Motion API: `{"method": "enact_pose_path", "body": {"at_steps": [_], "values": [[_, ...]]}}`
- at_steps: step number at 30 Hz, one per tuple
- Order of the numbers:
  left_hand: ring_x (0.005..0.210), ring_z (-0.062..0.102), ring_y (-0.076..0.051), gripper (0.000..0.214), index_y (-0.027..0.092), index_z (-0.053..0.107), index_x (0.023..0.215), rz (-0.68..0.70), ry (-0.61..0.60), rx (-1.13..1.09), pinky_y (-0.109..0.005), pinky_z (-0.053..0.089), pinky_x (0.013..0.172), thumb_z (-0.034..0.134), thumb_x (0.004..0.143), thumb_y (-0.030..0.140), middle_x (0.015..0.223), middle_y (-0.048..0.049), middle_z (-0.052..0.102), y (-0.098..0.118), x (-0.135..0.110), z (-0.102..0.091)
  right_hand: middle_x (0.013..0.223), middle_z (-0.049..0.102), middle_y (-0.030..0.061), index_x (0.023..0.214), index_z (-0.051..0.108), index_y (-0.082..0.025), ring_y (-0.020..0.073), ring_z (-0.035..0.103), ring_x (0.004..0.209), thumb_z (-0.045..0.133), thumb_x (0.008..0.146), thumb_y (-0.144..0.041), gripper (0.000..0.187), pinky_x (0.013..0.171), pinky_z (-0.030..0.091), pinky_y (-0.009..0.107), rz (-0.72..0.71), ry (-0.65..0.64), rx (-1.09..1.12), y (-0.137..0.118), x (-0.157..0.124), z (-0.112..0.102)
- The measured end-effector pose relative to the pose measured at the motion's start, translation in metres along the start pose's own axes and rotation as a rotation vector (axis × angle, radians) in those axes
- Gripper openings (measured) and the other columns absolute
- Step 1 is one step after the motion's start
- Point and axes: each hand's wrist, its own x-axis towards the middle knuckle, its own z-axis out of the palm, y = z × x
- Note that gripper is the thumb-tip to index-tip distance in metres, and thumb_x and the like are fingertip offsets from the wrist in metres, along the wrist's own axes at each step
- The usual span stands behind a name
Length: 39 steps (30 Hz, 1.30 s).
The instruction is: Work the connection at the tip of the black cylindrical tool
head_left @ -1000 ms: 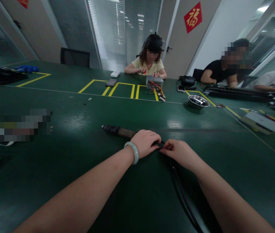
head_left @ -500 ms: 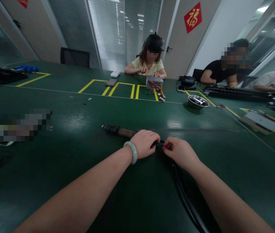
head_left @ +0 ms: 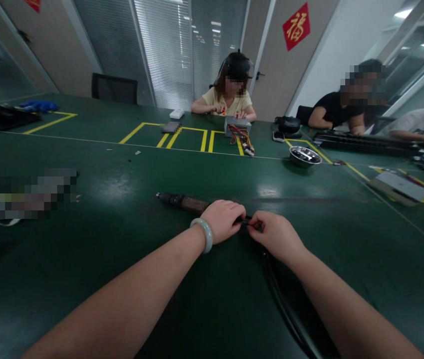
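A long dark tool [head_left: 193, 203] with a brown grip, a black collar and a narrow metal tip lies on the green table, its tip pointing left. My left hand [head_left: 222, 219], a pale bangle at its wrist, is closed over the tool's rear part and hides it. Just to the right, my right hand [head_left: 274, 232] pinches a thin black piece that leads out from under the left hand; the fingers cover most of it. Black cables [head_left: 285, 309] run from below the right hand towards the table's near edge.
Across the table [head_left: 152, 169] a person [head_left: 230, 94] handles a grey metal box [head_left: 237, 125] with coloured wires. Two more people sit at the right. A steel bowl [head_left: 305, 156] stands at centre right. A blurred-out item [head_left: 38, 194] and cables lie at the left.
My right hand has shifted slightly left, closer to my left hand. The cables below it have moved a little with it. My left hand stays on the tool.
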Motion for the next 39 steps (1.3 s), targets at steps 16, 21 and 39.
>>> {"method": "enact_pose_path", "body": {"at_steps": [16,21,39], "values": [[0.091,0.059,-0.02,0.012,0.021,0.056,0.09,-0.008,-0.005,0.013,-0.034,0.042,0.083,0.063,0.079,0.023,0.091,-0.001,0.063,-0.0004,0.0011,0.0018,0.072,0.062,-0.0029,0.077,0.06,-0.023,0.0127,0.055,0.066,0.059,0.076,-0.024,0.002,0.059,0.035,0.024,-0.003,0.076,-0.032,-0.0025,-0.0012,0.0051],[0.092,0.059,-0.019,0.011,0.021,0.056,0.09,-0.015,-0.003,0.025,-0.034,0.042,0.084,0.062,0.082,0.026,0.091,-0.0008,0.063,-0.0002,0.0016,0.0037,0.072,0.062,-0.0022,0.077,0.061,-0.023,0.0133,0.057,0.067,0.057,0.077,-0.023,0.004,0.059,0.036,0.024,0.04,0.11,-0.009,-0.0065,-0.0023,0.0067],[0.091,0.059,-0.018,0.01,0.021,0.056,0.092,-0.036,-0.019,0.029,-0.034,0.042,0.083,0.059,0.084,0.027,0.091,-0.0003,0.063,0.0028,0.0018,0.0002,0.077,0.066,-0.0001,0.082,0.064,-0.022,0.0147,0.059,0.07,0.056,0.08,-0.026,0.009,0.06,0.039,0.025,0.077,0.037,0.087,-0.0016,0.0002,0.0052]]}}
